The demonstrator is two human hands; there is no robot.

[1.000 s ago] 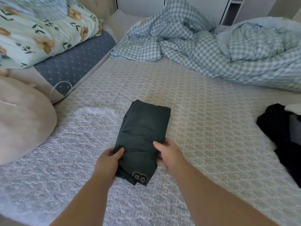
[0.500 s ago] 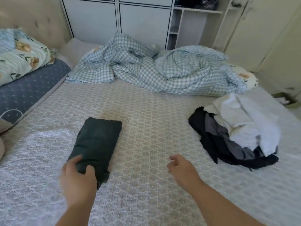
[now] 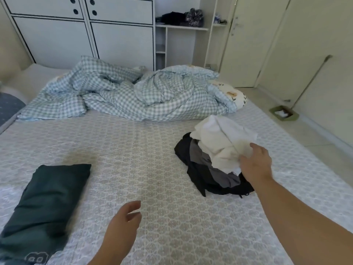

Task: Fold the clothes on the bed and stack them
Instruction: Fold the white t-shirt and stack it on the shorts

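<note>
**One garment folded, our right hand at the pile for the next**

At the left edge lies the dark green folded garment, a neat rectangle flat on the bed cover with its printed emblem toward us. We judge it sits there as the base of the stack, well apart from the loose clothes so the two don't mix.

Moving right, our left hand hovers above the bare middle of the bed, fingers loosely spread and curved, holding nothing. It seems kept free to help spread whatever comes next across that open patch.

Further right sits the unfolded pile: a white garment on top, grey and black layers beneath, all crumpled. Our right hand reaches onto the near edge of the white piece, fingers extended and touching the cloth. We cannot tell whether they have pinched it yet.

Behind everything, the checked duvet is bunched toward the far side, leaving the working area clear.
</note>
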